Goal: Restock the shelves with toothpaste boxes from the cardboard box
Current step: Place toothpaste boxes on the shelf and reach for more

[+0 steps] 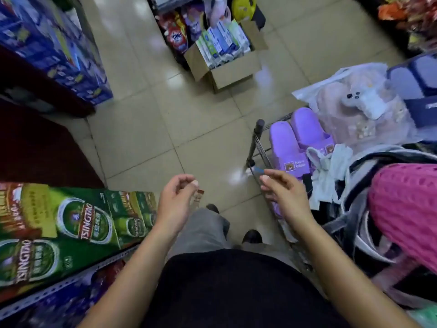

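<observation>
Head view: You stand in a shop aisle on a beige tiled floor (142, 119), both bare forearms raised in front of your black top.

Your left hand (176, 200), at about 7 o'clock from the middle of the frame, has its fingers and thumb loosely curled. A small blurred brownish strip (198, 197) shows just beside the fingertips, and you cannot tell from here whether the hand pinches it.

Your right hand (282, 192), at about 5 o'clock, is relaxed and loosely curled, gripping nothing.

The brown open-flapped cardboard box (227, 73) sits on the floor at 12 o'clock, well apart from both hands. It is packed with upright white, blue and green toothpaste boxes (222, 41). Just beside it, at its 10 o'clock, red and purple detergent pouches (177, 36) stand at the foot of a shelf.

Green printed beer cartons (71, 223) lie on a shelf at 8 o'clock, near your left hand. Stacked blue cartons (61, 48) fill the 10 o'clock corner.

At 3 o'clock, a dark wire rack (256, 136) carries a pair of purple plush slippers (298, 143), with a pink mesh fabric item (406, 209) at 4 o'clock.
</observation>
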A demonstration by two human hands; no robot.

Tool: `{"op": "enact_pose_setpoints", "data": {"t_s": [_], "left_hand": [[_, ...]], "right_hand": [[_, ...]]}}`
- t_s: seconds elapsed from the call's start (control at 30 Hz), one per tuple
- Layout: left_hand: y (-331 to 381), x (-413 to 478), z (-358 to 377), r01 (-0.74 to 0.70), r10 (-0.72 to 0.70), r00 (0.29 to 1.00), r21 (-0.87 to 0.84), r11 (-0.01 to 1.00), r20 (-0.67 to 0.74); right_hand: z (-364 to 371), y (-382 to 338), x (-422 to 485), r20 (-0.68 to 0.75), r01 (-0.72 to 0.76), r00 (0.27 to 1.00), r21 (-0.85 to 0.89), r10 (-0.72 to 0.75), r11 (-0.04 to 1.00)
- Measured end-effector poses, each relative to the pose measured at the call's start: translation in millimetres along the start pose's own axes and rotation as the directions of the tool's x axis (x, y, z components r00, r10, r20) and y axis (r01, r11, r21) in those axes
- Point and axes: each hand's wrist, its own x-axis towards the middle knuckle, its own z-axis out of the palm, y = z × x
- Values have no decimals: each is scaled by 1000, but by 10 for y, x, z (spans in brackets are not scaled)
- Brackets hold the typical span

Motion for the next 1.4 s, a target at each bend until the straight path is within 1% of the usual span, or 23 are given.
{"op": "enact_pose_setpoints", "data": {"t_s": [0.1,0.23,0.3,0.43,0.57,0.73,0.9,1.07,1.2,1.4], "left_hand": [[45,237,-177,17,-20,999,-55,998,-45],[114,795,-432,75,-79,996,-87,993,-49],[217,1167,-583,105,-109,993,-80,991,-41],[577,1920,-793,120,-120,993,-29,992,-9],[1125,2611,-812,72,-71,996,-8,997,55],[1838,3323,-574,19,-23,985,22,1000,172],[2466,3921,-88,4,-17,974,55,998,228],[3032,4450,407,-23,4,978,88,996,209],[3339,4745,651,-43,23,985,113,993,173],[3652,5190,835,-11,2,992,67,998,129]], "right_hand": [[288,-193,283,29,17,999,7,-17,1000],[792,-426,743,19,17,1000,-31,-16,999],[1056,-562,977,4,-6,1000,-37,6,999],[1510,-863,1273,-26,-50,998,-30,49,998],[1706,-1098,1414,-78,-69,994,11,70,998],[1736,-1418,1723,-168,-88,980,87,101,992],[1628,-1796,2450,-232,-74,966,179,115,981],[1473,-2277,3354,-239,-50,964,258,114,965],[1398,-2748,4005,-195,-43,977,230,89,972],[1472,-3449,4857,-147,-51,986,162,75,985]]}}
